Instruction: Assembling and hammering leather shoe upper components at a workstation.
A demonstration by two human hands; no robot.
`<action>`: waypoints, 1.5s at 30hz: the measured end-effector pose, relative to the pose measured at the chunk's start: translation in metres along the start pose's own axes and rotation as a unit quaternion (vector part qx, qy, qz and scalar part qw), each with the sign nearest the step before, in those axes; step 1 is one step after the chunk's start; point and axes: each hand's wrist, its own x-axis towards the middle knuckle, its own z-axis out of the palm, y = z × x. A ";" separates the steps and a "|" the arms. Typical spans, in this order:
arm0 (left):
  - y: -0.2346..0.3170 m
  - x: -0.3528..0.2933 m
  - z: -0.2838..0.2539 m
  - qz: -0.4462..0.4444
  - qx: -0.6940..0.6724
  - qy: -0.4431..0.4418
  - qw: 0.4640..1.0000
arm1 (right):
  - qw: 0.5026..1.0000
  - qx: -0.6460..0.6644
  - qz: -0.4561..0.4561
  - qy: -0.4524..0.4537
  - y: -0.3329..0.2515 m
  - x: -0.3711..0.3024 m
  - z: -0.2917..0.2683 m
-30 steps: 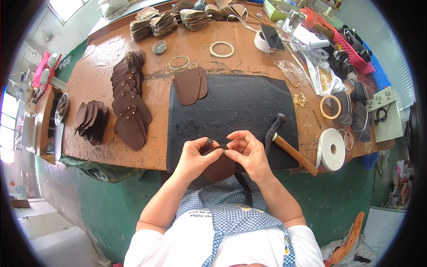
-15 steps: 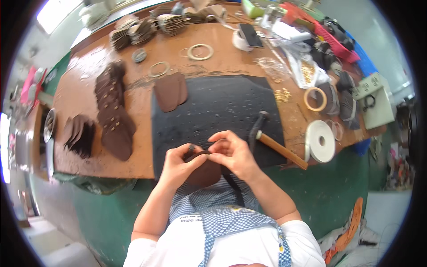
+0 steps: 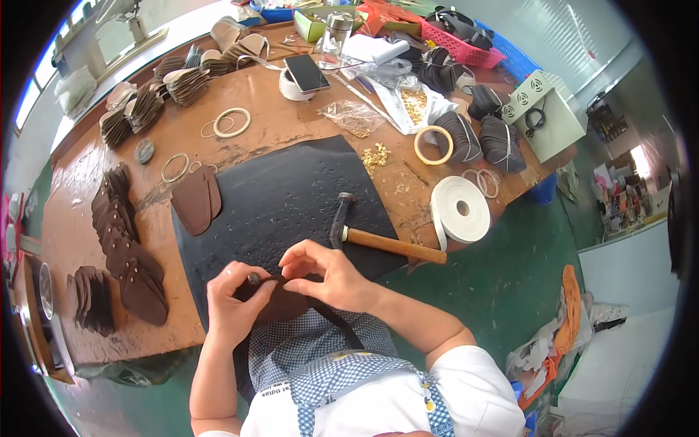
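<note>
My left hand (image 3: 234, 295) is closed on a brown leather-like piece (image 3: 284, 307) at the front edge of the black mat (image 3: 284, 189). A dark, round-ended tool (image 3: 253, 278) also sticks out between its fingers. At the upper edge of the same piece, my right hand (image 3: 324, 275) pinches with thumb and finger; anything small in that pinch is hidden. Beyond the right hand, a hammer (image 3: 393, 245) with a wooden handle lies across the mat's right edge. Two flat brown pieces (image 3: 195, 200) rest overlapping on the mat's far left corner.
Brown pieces with small metal fittings (image 3: 127, 255) lie in an overlapping row at left, near a dark stack (image 3: 91, 298). Gold-coloured fittings (image 3: 375, 156), a white tape roll (image 3: 460, 209) and a yellowish ring (image 3: 433, 144) sit at right. A phone (image 3: 306, 73) rests farther back.
The view has swung to the right, so the table appears shifted left and tilted. Both hands stay together at the brown piece, with the right hand's fingers slightly shifted.
</note>
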 end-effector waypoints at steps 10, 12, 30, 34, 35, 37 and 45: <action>-0.018 0.034 -0.025 0.433 0.353 0.038 0.828 | 0.851 -0.383 -0.107 0.342 0.010 0.085 -0.215; -0.038 0.021 -0.017 0.431 0.368 -0.053 0.822 | 0.813 -0.456 -0.108 0.346 0.027 0.107 -0.247; -0.046 -0.057 0.010 0.221 0.387 -0.056 0.893 | 0.747 -0.610 -0.080 0.253 0.031 0.157 -0.273; -0.046 -0.062 0.012 0.224 0.384 -0.036 0.895 | 0.734 -0.601 -0.096 0.299 0.040 0.161 -0.275; -0.046 -0.064 0.013 0.218 0.381 -0.035 0.898 | 0.733 -0.603 -0.098 0.298 0.039 0.159 -0.278; -0.048 -0.068 0.014 0.210 0.381 -0.028 0.900 | 0.768 -0.559 -0.093 0.298 0.035 0.156 -0.275; -0.052 -0.065 0.013 0.192 0.378 -0.045 0.905 | 0.954 -0.151 -0.061 0.251 -0.004 0.128 -0.218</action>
